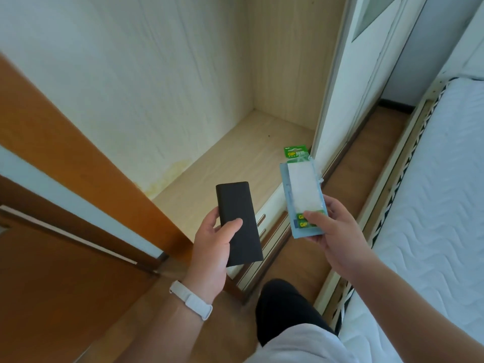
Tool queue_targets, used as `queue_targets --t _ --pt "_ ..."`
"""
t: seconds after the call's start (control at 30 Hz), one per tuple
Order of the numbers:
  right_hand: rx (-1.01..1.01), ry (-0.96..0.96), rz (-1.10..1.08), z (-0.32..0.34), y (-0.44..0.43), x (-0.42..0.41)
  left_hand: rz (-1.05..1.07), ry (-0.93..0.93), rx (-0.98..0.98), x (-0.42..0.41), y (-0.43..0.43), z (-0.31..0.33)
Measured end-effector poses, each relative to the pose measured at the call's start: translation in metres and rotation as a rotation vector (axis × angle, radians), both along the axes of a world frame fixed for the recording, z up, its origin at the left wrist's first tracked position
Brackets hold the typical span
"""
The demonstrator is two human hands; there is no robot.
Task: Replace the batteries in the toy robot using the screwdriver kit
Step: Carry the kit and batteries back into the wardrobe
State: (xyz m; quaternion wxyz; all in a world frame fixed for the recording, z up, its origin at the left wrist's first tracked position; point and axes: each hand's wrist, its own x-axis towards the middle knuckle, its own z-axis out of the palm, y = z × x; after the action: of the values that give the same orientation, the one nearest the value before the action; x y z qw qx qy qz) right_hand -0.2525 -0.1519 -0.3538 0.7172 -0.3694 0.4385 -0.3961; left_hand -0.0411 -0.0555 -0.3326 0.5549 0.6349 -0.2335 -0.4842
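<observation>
In the head view, a black rectangular case (237,218) is being gripped in the left hand (212,239). The thumb is being laid across its front face and the fingers are being wrapped round its left edge, so the hand is being kept closed on it. The case is being held upright over the near edge of the wardrobe shelf (222,174).

A pale blue packet (301,189) with a white insert is being pinched at its near end in the right hand (332,231). The thumb is being pressed on top and the fingers are being curled underneath. Green GP battery cards (303,224) are being clamped against the packet under that thumb.

A further green battery pack (296,151) is being left lying on the far right of the shelf, just beside the white sliding door (348,87).

A white wristband (191,299) is being worn on the left wrist. An orange wooden door (78,142) is being seen at the left, and a white quilted mattress (432,205) at the right. The wooden floor (348,184) is being shown between wardrobe and bed.
</observation>
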Motion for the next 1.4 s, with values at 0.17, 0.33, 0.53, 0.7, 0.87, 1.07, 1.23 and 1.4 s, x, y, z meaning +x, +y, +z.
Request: queue_targets --t 0.17,0.33,0.53,0.7,0.87,1.07,1.23,1.4 --pt "-0.002 0.030 0.053 -0.002 -0.044 0.010 0.047 0.010 0.019 0.005 -0.036 -0.014" --pt "0.025 0.048 0.128 -0.020 -0.119 0.020 0.157 0.075 0.034 0.007 -0.101 -0.033" --pt "0.033 0.090 0.304 -0.029 -0.240 0.033 0.322 0.112 0.017 0.008 -0.204 -0.040" --pt "0.028 0.116 0.435 -0.033 -0.332 0.053 0.458 0.115 0.023 0.010 -0.273 -0.043" --pt "0.021 0.180 0.577 -0.054 -0.390 0.073 0.611 0.161 0.027 0.011 -0.313 -0.058" --pt "0.004 0.273 0.676 -0.085 -0.423 0.101 0.719 0.185 0.091 0.021 -0.327 -0.088" --pt "0.003 0.366 0.727 -0.125 -0.447 0.118 0.752 0.190 0.164 0.042 -0.340 -0.131" --pt "0.044 0.433 0.758 -0.172 -0.464 0.142 0.771 0.187 0.259 0.070 -0.349 -0.184"
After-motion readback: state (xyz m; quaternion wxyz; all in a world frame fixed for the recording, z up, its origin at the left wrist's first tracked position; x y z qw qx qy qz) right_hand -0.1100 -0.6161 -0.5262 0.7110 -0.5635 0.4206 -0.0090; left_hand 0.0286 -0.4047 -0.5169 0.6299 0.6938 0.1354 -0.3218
